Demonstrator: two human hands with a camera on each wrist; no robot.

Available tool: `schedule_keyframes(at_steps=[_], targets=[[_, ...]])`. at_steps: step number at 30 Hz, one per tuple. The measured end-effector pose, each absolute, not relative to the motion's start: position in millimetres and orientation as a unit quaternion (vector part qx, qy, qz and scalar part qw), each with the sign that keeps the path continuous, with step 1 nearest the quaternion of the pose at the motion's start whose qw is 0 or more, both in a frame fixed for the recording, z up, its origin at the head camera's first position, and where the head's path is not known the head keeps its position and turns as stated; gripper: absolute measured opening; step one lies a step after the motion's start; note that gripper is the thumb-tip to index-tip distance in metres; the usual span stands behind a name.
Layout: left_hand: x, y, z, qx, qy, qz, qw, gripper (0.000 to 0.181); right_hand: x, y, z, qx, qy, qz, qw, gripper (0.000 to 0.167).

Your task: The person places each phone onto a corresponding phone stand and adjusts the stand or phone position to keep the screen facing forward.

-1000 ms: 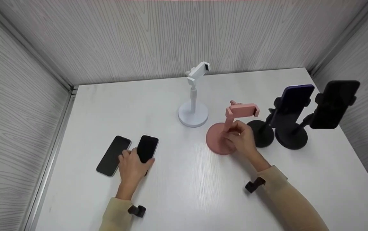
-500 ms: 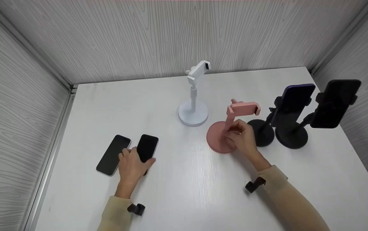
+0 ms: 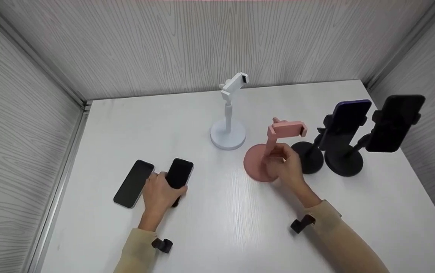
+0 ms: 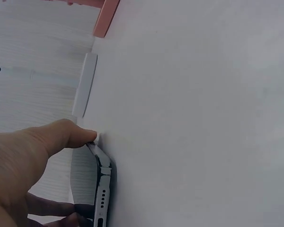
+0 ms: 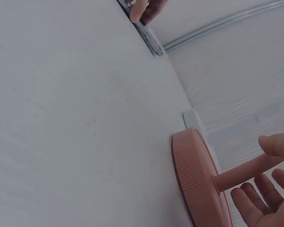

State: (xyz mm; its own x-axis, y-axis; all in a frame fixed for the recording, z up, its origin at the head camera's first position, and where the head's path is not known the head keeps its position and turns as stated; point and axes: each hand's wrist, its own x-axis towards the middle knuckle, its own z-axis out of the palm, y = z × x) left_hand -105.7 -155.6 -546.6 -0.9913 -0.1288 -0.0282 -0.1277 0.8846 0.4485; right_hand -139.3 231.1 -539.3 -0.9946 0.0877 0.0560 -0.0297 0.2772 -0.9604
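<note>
My left hand (image 3: 160,195) grips a black-screened smartphone (image 3: 179,174) by its long edges, thumb on one side and fingers on the other. In the left wrist view the phone (image 4: 103,189) shows its end with small holes, close to the tabletop. A second dark smartphone (image 3: 134,184) lies flat just left of that hand. My right hand (image 3: 287,165) is around the post of a pink phone stand (image 3: 261,163), whose clamp holds no phone. In the right wrist view its fingers (image 5: 255,203) are spread loosely, with the thumb on the post's other side.
A white phone stand (image 3: 228,134) stands behind, without a phone. Right of the pink stand, two black stands hold a purple-edged phone (image 3: 346,123) and a black phone (image 3: 396,123). Wood-grain panels (image 3: 202,41) enclose the white table (image 3: 217,227).
My left hand has shifted slightly right with the smartphone, widening the gap to the second one. At the pink stand's post, my right hand's thumb and fingers have moved slightly; the stand stays in place.
</note>
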Motion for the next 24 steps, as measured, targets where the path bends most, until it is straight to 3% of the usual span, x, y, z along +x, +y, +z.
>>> schedule_keyframes(at_steps=[12,24], targets=[[-98,-132,-534,0.065,-0.953,-0.292,0.051,0.072,-118,235,-530,-0.017,-0.797,0.599,0.075,0.027],[-87,-103,-514,0.036,-0.93,-0.345,0.121,0.07,-103,211,-504,-0.003,-0.751,0.659,0.029,0.025]])
